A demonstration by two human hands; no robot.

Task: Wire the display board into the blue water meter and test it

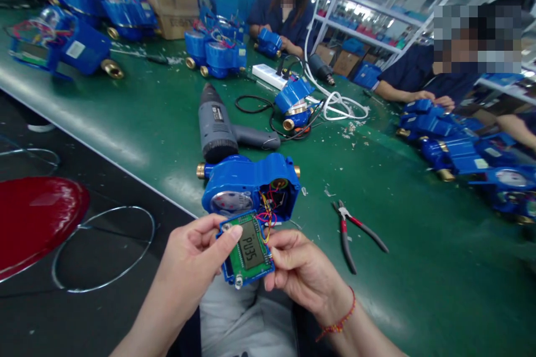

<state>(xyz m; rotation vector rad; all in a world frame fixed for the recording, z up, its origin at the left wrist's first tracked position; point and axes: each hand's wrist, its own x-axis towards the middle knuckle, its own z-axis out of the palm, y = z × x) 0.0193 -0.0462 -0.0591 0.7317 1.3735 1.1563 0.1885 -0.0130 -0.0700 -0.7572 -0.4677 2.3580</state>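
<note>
Head view shows us the display board [249,249] held over our lap [234,321], just beside the desk's [167,122] near edge. Our left hand [195,251] is clamped on its left side, thumb across the face; our right hand [304,265] pinches its right edge. Coloured wires [267,218] run from it into the open blue meter [249,175] lying just beyond on the desk. Behind that lies a grey heat gun [215,128], pliers [344,212] rest to the right, and farther off two people [450,85] handle other blue meters [464,159].
</note>
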